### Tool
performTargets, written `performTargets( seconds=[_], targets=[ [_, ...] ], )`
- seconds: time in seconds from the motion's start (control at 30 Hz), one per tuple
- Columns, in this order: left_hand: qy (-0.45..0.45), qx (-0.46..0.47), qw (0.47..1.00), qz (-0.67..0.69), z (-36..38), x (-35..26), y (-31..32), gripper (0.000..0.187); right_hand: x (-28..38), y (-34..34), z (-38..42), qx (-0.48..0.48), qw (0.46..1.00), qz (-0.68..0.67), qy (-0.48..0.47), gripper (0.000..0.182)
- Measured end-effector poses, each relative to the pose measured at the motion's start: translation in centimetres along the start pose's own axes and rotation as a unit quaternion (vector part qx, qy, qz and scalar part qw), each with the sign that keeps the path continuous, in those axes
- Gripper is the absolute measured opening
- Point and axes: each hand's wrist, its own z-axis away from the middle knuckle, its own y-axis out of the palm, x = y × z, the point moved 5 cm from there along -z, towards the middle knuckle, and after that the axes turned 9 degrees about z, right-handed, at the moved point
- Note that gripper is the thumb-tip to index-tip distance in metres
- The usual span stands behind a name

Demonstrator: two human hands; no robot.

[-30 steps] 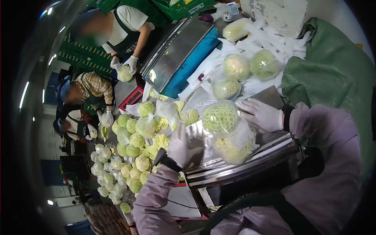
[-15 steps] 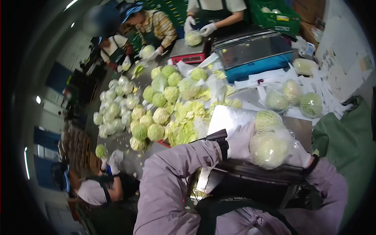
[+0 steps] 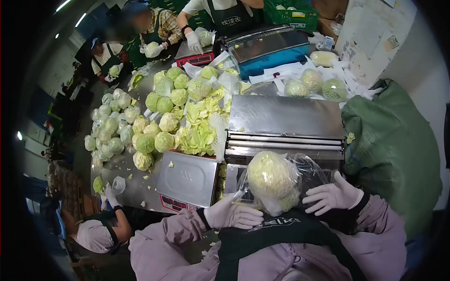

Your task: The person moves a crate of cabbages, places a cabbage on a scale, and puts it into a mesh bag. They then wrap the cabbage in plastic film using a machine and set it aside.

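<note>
Two cabbages in clear film rest at the near edge of the wrapping machine, against the dark apron. On their left side, my left hand, in a white glove, lies with its fingers extended near the loose film. My right hand, also gloved, has its fingers spread just right of the bundle. Neither hand is closed on anything. The undersides of the cabbages are hidden.
A scale stands left of the machine. Beyond it are loose cabbages, torn leaves and wrapped cabbages. Green sacking lies right. Co-workers stand across the table and at the lower left.
The wrapped cabbages have moved from above the machine toward my body. Both hands have come back with them and opened. The view has shifted, showing the machine top and the scale.
</note>
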Motion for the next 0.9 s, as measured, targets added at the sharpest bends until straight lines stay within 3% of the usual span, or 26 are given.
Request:
performTargets(
  seconds=[0.03,0.1,0.17,0.2,0.23,0.33,0.43,0.5,0.53,0.63,0.67,0.77,0.83,0.9],
  targets=[
    [0.018,0.042,0.998,0.041,1.0,0.5,0.2,0.09,-0.3,0.3,0.5,-0.042,0.995,0.064,-0.058,0.077],
    [0.082,0.088,0.992,0.034,2.1,1.3,0.3,0.084,-0.4,2.2,0.8,-0.319,0.914,0.232,-0.092,0.036],
    [0.117,-0.068,0.963,-0.235,1.3,1.9,-0.4,0.069,-1.7,2.7,0.6,-0.433,0.847,0.255,-0.171,0.03],
    [0.187,-0.119,0.932,-0.287,1.1,1.7,-0.1,0.051,-2.4,2.9,0.3,-0.466,0.803,0.266,-0.262,0.029],
    [0.313,-0.146,0.886,-0.308,0.3,1.4,-0.7,0.039,-2.5,3.2,0.0,-0.501,0.743,0.313,-0.315,0.027],
    [0.491,-0.22,0.799,-0.268,0.6,-0.7,0.5,0.038,-1.6,2.2,0.8,-0.63,0.597,0.299,-0.395,0.024],
    [0.53,-0.206,0.814,-0.119,2.1,-2.5,-1.4,0.039,-1.4,-2.2,4.3,-0.655,0.618,0.219,-0.377,0.031],
    [0.495,-0.143,0.857,-0.012,3.2,-2.6,-2.2,0.04,-3.4,-4.2,5.4,-0.631,0.682,0.118,-0.35,0.026],
    [0.479,-0.168,0.861,0.015,3.9,-2.4,-2.1,0.039,-4.9,-5.2,5.3,-0.61,0.725,0.062,-0.314,0.018],
    [0.425,-0.16,0.887,0.081,2.8,-1.9,-7.2,0.037,-11.9,-9.2,3.7,-0.621,0.763,0.01,-0.179,0.012],
    [0.374,-0.215,0.892,0.137,1.4,-1.6,-10.5,0.034,-14.5,-10.3,2.6,-0.623,0.768,-0.003,-0.151,0.013],
    [0.316,-0.24,0.918,0.012,-2.6,0.0,-17.1,0.031,-22.2,-14.0,-1.2,-0.602,0.796,0.016,-0.064,0.02],
    [0.255,-0.243,0.927,-0.129,-8.7,1.0,-20.1,0.028,-26.3,-16.1,-4.6,-0.629,0.759,0.144,-0.083,0.022],
    [0.278,-0.146,0.943,-0.113,-16.0,1.8,-20.4,0.028,-25.7,-15.0,-6.7,-0.66,0.628,0.395,-0.119,0.026]
  ],
)
